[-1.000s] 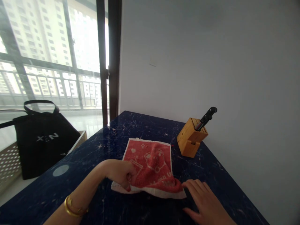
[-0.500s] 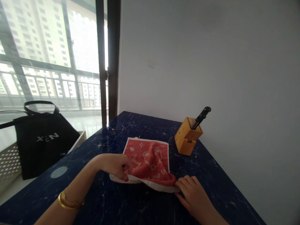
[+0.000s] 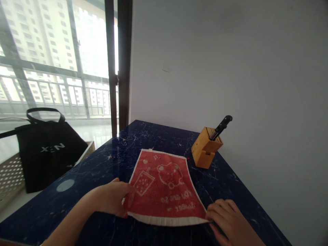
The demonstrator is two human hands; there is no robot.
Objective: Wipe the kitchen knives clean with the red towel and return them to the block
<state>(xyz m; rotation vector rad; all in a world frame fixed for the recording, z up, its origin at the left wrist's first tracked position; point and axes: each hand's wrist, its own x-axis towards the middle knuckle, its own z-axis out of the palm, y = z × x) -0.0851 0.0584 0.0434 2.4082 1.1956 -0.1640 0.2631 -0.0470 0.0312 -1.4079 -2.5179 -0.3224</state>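
Observation:
A red towel (image 3: pixel 164 186) with white borders lies spread on the dark blue marbled table (image 3: pixel 102 225). Pale outlines of a drink cup, a bear and mirrored lettering show on its face. At the near left corner my left hand (image 3: pixel 115 198) is closed on the towel's edge. My right hand (image 3: pixel 228 217) pinches the near right corner. Between the two hands the near edge bows slightly and looks a little raised, while the far part rests flat on the table.
A wooden knife block (image 3: pixel 206 148) with a black-handled knife (image 3: pixel 222 126) stands at the table's right, by the wall. To the left, a black bag (image 3: pixel 51 155) sits in a pale perforated crate (image 3: pixel 10 181). A round pale spot (image 3: pixel 65 185) marks the tabletop.
The towel's near part, bunched and folded before, is now drawn out flat toward me. My left hand has moved left and nearer; my right hand has moved right and nearer, holding its corner.

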